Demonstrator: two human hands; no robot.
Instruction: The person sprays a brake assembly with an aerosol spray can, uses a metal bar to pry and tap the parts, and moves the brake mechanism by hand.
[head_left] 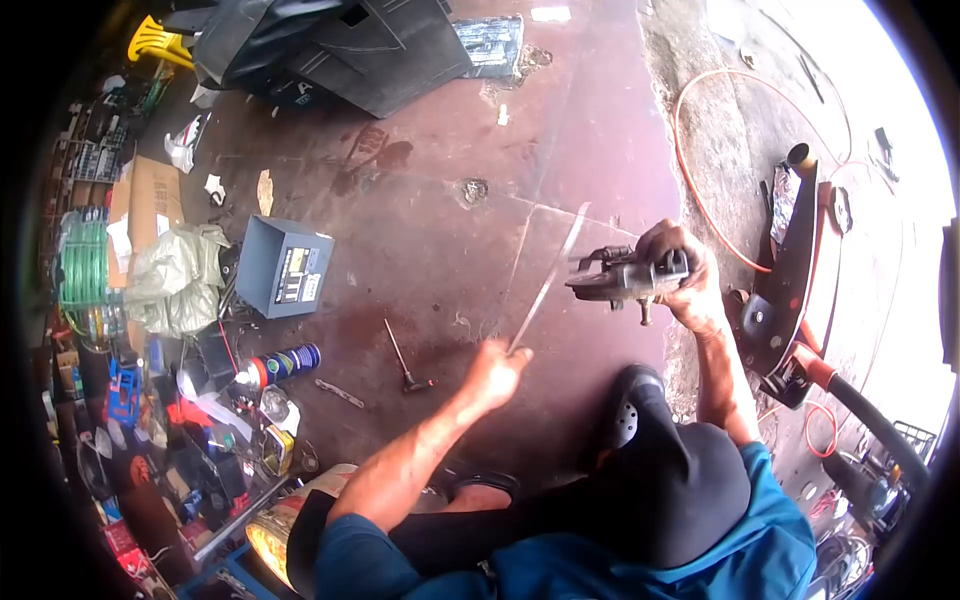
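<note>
My left hand (492, 375) is closed around the lower end of a long, thin, flat metal strip (555, 272), which slants up and to the right over the floor. In my right hand (695, 285) is a dark metal mechanical part (622, 280) with a round, flat-edged body and a small bolt-like stub pointing down. My fingers grip its right end. The strip's upper half passes just left of the part; whether the two touch I cannot tell. Below and left of the strip, a screwdriver-like tool with a dark T-shaped handle (410, 382) lies on the floor.
A grey box (285, 268), a spray can (285, 365) and a flat metal piece (340, 393) are on the reddish floor (430, 240) at left, beside cluttered shelves. A large black case (350, 60) stands at the top. An orange hose (683, 150) and a floor jack (785, 290) lie right.
</note>
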